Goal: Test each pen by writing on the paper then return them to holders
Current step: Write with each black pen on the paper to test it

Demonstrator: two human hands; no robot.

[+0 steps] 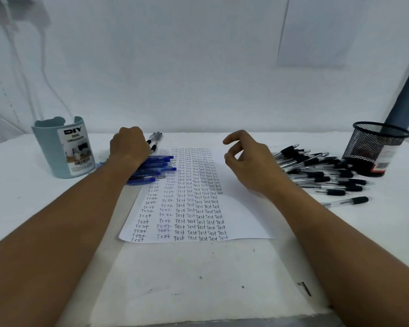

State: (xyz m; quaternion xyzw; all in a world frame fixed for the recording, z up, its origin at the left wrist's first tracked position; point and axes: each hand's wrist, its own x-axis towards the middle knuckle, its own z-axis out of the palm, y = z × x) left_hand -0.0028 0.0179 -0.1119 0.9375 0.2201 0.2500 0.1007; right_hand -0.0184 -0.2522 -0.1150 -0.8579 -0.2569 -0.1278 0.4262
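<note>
A white sheet of paper (pixel 236 223) lies mid-table, covered in rows of the word "Test". My left hand (pixel 129 145) is curled over the far end of a pile of blue pens (pixel 156 166) at the paper's left edge; a couple of black pens (pixel 155 140) stick out from beyond its fingers, which are hidden. My right hand (pixel 248 159) hovers above the paper's right side, fingers loosely curled and holding nothing. A large heap of black-grip clear pens (pixel 321 171) lies to its right.
A pale blue desk organizer (pixel 64 149) stands at the far left. A black mesh holder (pixel 376 147) stands at the far right beside the black pens. A grey pole (pixel 404 90) rises behind it. A white wall closes off the back.
</note>
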